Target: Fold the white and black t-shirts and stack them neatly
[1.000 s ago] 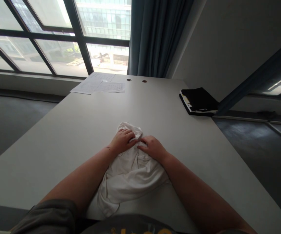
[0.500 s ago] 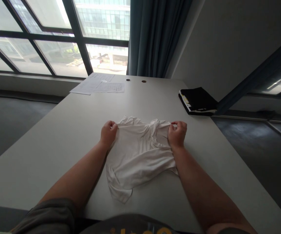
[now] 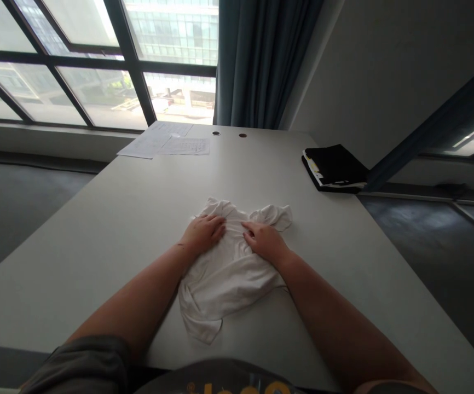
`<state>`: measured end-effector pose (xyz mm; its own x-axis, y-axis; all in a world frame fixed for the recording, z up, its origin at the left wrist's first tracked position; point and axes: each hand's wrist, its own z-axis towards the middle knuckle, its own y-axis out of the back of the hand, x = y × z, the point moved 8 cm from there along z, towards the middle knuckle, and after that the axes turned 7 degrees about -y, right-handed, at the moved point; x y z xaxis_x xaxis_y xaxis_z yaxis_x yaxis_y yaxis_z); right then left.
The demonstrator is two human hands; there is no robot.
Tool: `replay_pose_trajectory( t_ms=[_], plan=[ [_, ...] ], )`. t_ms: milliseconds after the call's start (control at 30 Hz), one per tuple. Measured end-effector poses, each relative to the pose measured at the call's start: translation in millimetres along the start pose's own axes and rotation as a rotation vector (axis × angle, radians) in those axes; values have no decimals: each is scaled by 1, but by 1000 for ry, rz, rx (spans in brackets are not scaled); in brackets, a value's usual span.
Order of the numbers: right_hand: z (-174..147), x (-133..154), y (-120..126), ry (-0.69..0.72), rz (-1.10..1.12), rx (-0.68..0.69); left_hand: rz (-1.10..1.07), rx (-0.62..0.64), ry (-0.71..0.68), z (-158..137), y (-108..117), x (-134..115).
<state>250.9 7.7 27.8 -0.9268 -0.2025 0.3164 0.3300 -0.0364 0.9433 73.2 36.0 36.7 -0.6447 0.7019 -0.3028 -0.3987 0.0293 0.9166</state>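
Observation:
A white shirt (image 3: pixel 229 284), crumpled at its far side, lies on the white table (image 3: pixel 109 257) in front of me. One sleeve points toward me at the lower left. My left hand (image 3: pixel 204 232) rests palm down on the upper left of the cloth, fingers stretched out. Across from it, my right hand (image 3: pixel 266 239) lies on the upper right part, its fingers extended toward the left hand. A bunched fold of the shirt sticks out beyond the right hand. Neither hand grips the fabric.
Sheets of paper (image 3: pixel 163 143) lie at the table's far left corner. A black folder (image 3: pixel 337 167) with papers inside sits at the right edge. Two round cable holes are near the far edge. Behind the table hang a dark blue curtain (image 3: pixel 261 65) and windows.
Both hands have let go of the shirt's far corners and come inward, now lying flat on it. The shirt's right side has bunched up toward the middle.

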Motion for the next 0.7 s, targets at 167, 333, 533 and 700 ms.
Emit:
replay_pose_trajectory(
  t_ms=[167,333,533,700],
  plan=[
    [1,-24,11,-303,-93,3,132,56,260,-3,5,12],
    [1,-46,27,-476,-196,30,161,163,429,-7,-1,23],
    [2,-49,36,-431,-201,-86,22,-3,490,-10,1,36],
    [4,-61,46,-342,-177,-333,-284,-401,645,-25,15,85]
  ],
)
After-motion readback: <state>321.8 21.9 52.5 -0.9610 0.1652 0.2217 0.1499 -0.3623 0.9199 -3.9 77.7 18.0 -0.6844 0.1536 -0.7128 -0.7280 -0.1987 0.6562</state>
